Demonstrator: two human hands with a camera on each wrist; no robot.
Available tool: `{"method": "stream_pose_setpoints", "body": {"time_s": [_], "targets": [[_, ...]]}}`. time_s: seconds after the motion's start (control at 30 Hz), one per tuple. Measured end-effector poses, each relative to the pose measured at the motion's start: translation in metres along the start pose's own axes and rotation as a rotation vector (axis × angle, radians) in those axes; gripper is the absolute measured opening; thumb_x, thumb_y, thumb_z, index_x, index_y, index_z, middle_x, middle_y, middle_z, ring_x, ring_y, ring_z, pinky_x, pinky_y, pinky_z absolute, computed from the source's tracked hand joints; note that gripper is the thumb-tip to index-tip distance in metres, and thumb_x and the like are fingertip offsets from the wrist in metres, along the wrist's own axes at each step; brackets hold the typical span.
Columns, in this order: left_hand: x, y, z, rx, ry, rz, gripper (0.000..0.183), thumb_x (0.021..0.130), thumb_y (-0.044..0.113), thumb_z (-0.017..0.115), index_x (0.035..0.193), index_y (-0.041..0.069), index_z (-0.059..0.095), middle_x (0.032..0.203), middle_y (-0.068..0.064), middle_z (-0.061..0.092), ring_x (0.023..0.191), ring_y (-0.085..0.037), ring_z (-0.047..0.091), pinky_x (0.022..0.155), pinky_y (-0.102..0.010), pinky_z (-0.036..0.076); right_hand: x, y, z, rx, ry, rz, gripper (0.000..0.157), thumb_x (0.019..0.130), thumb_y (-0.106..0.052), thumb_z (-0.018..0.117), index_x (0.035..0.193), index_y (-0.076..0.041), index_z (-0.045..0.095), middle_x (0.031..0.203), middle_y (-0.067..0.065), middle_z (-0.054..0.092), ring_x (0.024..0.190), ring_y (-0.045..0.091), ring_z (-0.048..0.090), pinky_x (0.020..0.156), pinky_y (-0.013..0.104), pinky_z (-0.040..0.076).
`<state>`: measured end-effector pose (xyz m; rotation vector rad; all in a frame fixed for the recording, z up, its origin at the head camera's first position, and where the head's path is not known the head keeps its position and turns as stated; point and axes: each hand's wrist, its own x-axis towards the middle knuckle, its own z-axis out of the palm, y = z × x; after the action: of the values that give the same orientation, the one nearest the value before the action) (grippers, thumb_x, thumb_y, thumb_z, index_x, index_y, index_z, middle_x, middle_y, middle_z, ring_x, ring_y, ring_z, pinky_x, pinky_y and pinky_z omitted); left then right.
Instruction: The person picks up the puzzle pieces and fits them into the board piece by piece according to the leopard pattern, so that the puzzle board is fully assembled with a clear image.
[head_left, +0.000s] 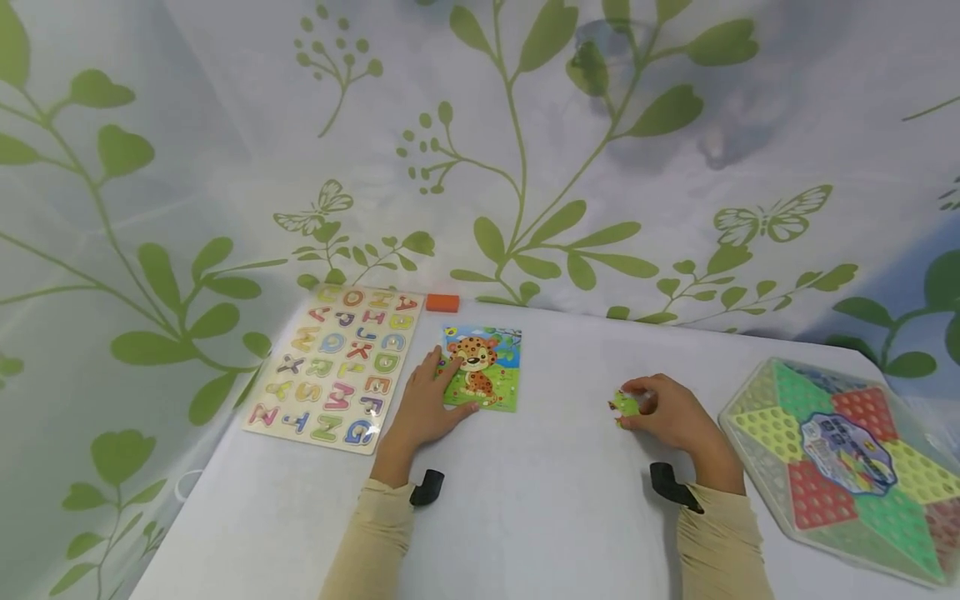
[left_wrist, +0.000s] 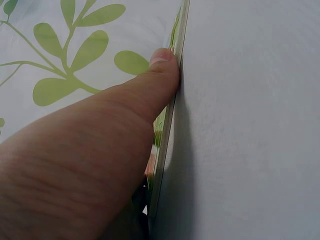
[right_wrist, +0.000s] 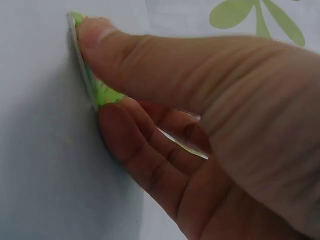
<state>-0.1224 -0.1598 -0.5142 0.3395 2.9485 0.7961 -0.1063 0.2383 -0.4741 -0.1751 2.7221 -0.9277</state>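
Note:
A square leopard picture puzzle [head_left: 491,379] lies flat on the white table. My left hand [head_left: 422,408] rests over its left side with the fingers spread. In the left wrist view, the thumb [left_wrist: 150,85] lies along the puzzle's edge [left_wrist: 162,145]. To the right, my right hand [head_left: 667,410] pinches a small green jigsaw piece [head_left: 624,405] by its edges, low over the table. The right wrist view shows the thumb [right_wrist: 115,45] at one end of the piece [right_wrist: 106,93] and the fingers [right_wrist: 122,132] at the other; much of its face is hidden.
Left of the puzzle lies a wooden alphabet board [head_left: 318,379] with colored letters. An orange block [head_left: 442,303] sits by the table's back edge. At the right is a hexagonal Chinese checkers board [head_left: 847,467]. A leaf-patterned curtain [head_left: 570,183] hangs behind the table.

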Motion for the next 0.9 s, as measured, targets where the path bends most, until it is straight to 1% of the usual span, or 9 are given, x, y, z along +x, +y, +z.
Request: {"method": "stream_pose_setpoints", "body": {"time_s": [0.13, 0.2, 0.33, 0.43, 0.57, 0.67, 0.77, 0.9], "targets": [[-0.0002, -0.0005, 0.001, 0.004, 0.008, 0.001, 0.084, 0.089, 0.053, 0.074, 0.158, 0.017, 0.041, 0.171, -0.018, 0.016, 0.159, -0.037, 0.014, 0.129, -0.055, 0.016, 0.0005, 0.0018, 0.0007, -0.023, 0.008, 0.012, 0.048, 0.082, -0.028, 0.087, 0.118, -0.002, 0.069, 0.105, 0.014, 0.065, 0.096, 0.027, 0.063, 0.075, 0.034, 0.05], [-0.0001, -0.0007, 0.0014, 0.003, 0.011, 0.001, 0.084, 0.089, 0.053, 0.074, 0.158, 0.017, 0.041, 0.171, -0.018, 0.016, 0.159, -0.037, 0.014, 0.129, -0.055, 0.016, 0.0018, 0.0015, 0.0012, -0.028, 0.006, 0.011, 0.048, 0.081, -0.027, 0.087, 0.115, 0.0, 0.069, 0.101, 0.013, 0.063, 0.092, 0.025, 0.061, 0.075, 0.033, 0.048], [-0.0003, -0.0014, 0.0018, 0.005, 0.009, -0.003, 0.085, 0.089, 0.053, 0.073, 0.158, 0.017, 0.04, 0.171, -0.017, 0.015, 0.159, -0.037, 0.014, 0.129, -0.055, 0.015, 0.0033, -0.0012, 0.0031, -0.049, -0.016, -0.011, 0.049, 0.08, -0.03, 0.088, 0.111, 0.003, 0.066, 0.092, 0.01, 0.055, 0.083, 0.02, 0.051, 0.072, 0.031, 0.042], [-0.0006, -0.0017, 0.0022, 0.009, 0.006, -0.006, 0.085, 0.089, 0.054, 0.073, 0.158, 0.018, 0.04, 0.171, -0.017, 0.015, 0.159, -0.037, 0.014, 0.13, -0.054, 0.015, 0.0026, -0.0038, 0.0048, -0.059, -0.028, -0.033, 0.05, 0.081, -0.03, 0.087, 0.11, 0.002, 0.064, 0.094, 0.011, 0.053, 0.083, 0.02, 0.048, 0.073, 0.032, 0.041], [-0.0003, -0.0019, 0.0033, 0.017, 0.005, -0.002, 0.086, 0.089, 0.055, 0.073, 0.159, 0.018, 0.039, 0.171, -0.017, 0.015, 0.159, -0.038, 0.015, 0.129, -0.055, 0.016, 0.0006, -0.0053, 0.0061, -0.054, -0.034, -0.041, 0.055, 0.078, -0.028, 0.089, 0.117, -0.001, 0.062, 0.107, 0.015, 0.056, 0.089, 0.022, 0.052, 0.076, 0.033, 0.044], [-0.0005, -0.0012, 0.0031, 0.019, 0.005, -0.001, 0.086, 0.089, 0.055, 0.073, 0.158, 0.018, 0.04, 0.171, -0.017, 0.015, 0.159, -0.038, 0.015, 0.129, -0.055, 0.017, -0.0004, -0.0054, 0.0066, -0.051, -0.033, -0.041, 0.057, 0.077, -0.026, 0.09, 0.122, -0.006, 0.062, 0.111, 0.014, 0.057, 0.091, 0.022, 0.054, 0.076, 0.032, 0.045], [-0.0011, 0.0005, 0.0015, 0.019, 0.002, -0.003, 0.085, 0.089, 0.055, 0.072, 0.158, 0.017, 0.04, 0.171, -0.017, 0.015, 0.159, -0.038, 0.015, 0.129, -0.054, 0.017, -0.0011, -0.0055, 0.0062, -0.045, -0.034, -0.055, 0.055, 0.075, -0.025, 0.091, 0.119, -0.006, 0.063, 0.109, 0.013, 0.057, 0.09, 0.022, 0.053, 0.074, 0.031, 0.045], [-0.0012, 0.0018, 0.0007, 0.02, 0.006, 0.002, 0.085, 0.089, 0.055, 0.072, 0.158, 0.017, 0.04, 0.171, -0.018, 0.016, 0.159, -0.038, 0.016, 0.129, -0.055, 0.017, -0.0003, -0.0071, 0.0065, -0.026, -0.033, -0.064, 0.053, 0.075, -0.024, 0.091, 0.113, -0.007, 0.06, 0.108, 0.012, 0.06, 0.09, 0.021, 0.054, 0.075, 0.032, 0.045]]}}
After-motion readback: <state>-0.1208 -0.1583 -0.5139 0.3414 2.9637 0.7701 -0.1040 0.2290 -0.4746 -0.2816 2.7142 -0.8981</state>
